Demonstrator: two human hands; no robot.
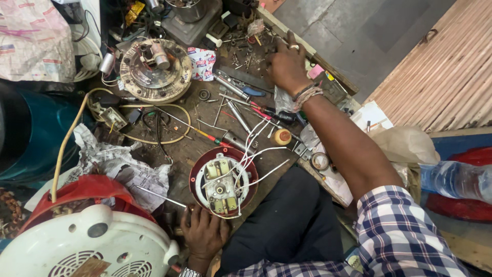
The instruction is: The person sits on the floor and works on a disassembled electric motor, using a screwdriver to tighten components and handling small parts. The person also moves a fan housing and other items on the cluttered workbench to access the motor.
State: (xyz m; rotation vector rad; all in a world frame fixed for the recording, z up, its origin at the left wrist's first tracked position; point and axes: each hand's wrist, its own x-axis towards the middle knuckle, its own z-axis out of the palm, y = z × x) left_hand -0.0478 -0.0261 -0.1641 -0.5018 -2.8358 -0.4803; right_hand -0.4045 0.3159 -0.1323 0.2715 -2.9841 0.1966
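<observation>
Hands at a crowded repair worktop

Clutter fills nearly every part of the worktop, leaving little bare wood except a patch around the red motor housing. A white and red fan casing crowds the near left corner, crumpled newspaper lies beside it, and a round metal motor plate sits toward the far left. To the right the worktop ends at a raised wooden edge, with a water bottle lying beyond it.

The right hand reaches far across with the arm stretched out, fingers spread and pressed down among loose screws near the far edge; whether it has picked anything up I cannot tell. The left hand rests close to the body, fingers loosely curled against the near rim of the housing, touching it rather than gripping.

The housing lies open side up, showing a white inner frame with metal parts, and thin white wires trailing from it toward the screwdrivers.
</observation>
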